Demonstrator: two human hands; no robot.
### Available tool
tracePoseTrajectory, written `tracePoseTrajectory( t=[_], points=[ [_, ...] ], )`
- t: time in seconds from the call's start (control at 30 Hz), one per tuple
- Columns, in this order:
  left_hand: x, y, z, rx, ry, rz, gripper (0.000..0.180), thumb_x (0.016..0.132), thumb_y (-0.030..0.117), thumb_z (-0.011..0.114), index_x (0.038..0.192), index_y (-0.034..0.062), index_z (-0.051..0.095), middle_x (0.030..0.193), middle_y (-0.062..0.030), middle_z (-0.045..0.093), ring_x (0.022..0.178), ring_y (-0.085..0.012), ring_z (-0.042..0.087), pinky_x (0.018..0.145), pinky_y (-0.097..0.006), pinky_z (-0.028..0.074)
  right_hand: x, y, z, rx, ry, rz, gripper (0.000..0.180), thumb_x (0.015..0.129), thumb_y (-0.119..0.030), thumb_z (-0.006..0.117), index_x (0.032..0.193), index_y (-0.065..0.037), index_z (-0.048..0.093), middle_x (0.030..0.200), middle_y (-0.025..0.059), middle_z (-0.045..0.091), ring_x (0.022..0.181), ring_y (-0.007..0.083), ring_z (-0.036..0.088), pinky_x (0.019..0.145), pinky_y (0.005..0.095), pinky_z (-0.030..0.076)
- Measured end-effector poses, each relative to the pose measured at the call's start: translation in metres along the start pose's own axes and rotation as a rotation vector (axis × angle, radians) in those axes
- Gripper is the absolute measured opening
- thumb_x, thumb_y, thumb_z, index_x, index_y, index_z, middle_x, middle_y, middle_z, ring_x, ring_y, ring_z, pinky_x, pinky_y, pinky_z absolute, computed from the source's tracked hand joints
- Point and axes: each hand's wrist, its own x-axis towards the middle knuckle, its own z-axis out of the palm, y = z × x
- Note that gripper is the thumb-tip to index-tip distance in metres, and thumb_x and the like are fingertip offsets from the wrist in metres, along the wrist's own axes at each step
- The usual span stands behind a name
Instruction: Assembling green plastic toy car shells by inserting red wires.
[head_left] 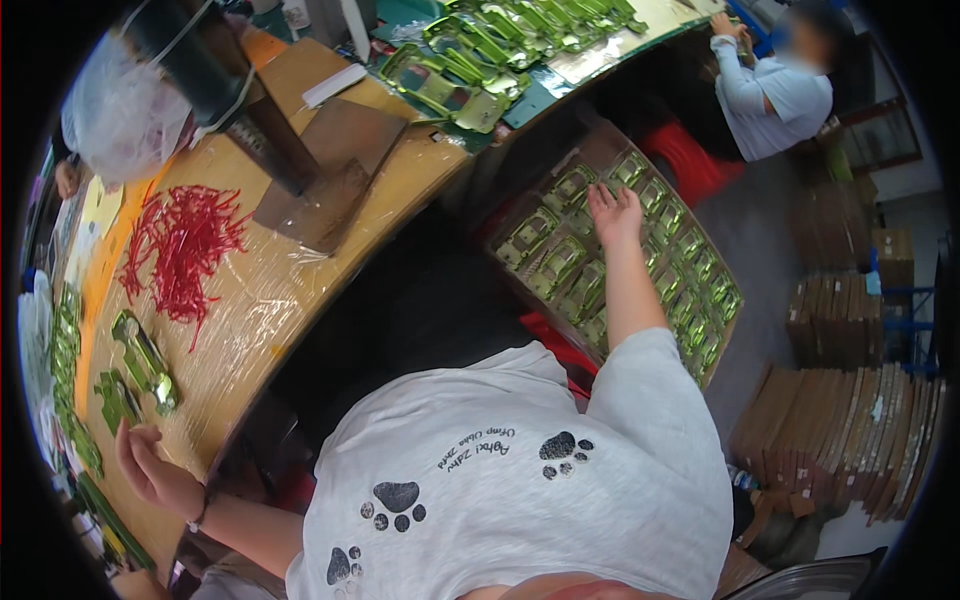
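Note:
My left hand (158,472) hovers at the near left edge of the table, fingers apart and nothing seen in them. Just beyond its fingertips lie two green car-shaped plastic shells, one shell (118,400) close to the fingers and another shell (146,362) slightly farther off. On my right, my arm stretches out over a shallow tray (735,318) filled with rows of similar green shells (560,262). There my right hand (614,213) is over the shells with its fingers spread; whether the fingertips touch a shell I cannot tell.
A pile of red strips (195,245) lies on the table near a dark upright post (265,140) on a brown plate (345,165). More green shells (450,85) cover the far table. A co-worker (775,105) sits at the far right. Stacked cardboard (840,430) stands right.

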Motion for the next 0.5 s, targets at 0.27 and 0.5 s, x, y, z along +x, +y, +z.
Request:
tracePoseTrajectory(
  t=[0.27,0.5],
  points=[
    [0.028,-0.024,-0.040,0.796,0.053,-0.074,0.050,0.091,0.031,0.066,0.125,-0.0053,0.058,0.123,-0.0231,0.061,0.116,-0.0349,0.057,0.097,-0.041,0.044,-0.135,0.069,0.062,-0.676,-0.589,0.206,0.055,0.093,-0.022,0.057,0.143,-0.005,0.042,0.136,0.0122,0.052,0.107,0.0207,0.058,0.085,0.0338,0.049],
    [0.018,-0.013,-0.014,0.873,0.004,-0.090,0.062,0.088,0.038,0.065,0.129,-0.0062,0.053,0.119,-0.0274,0.062,0.111,-0.0398,0.059,0.096,-0.044,0.045,-0.248,0.087,0.165,-0.689,-1.614,0.721,0.062,0.085,-0.032,0.067,0.130,0.007,0.050,0.129,0.0162,0.053,0.108,0.0224,0.057,0.086,0.0325,0.047]
  ],
)
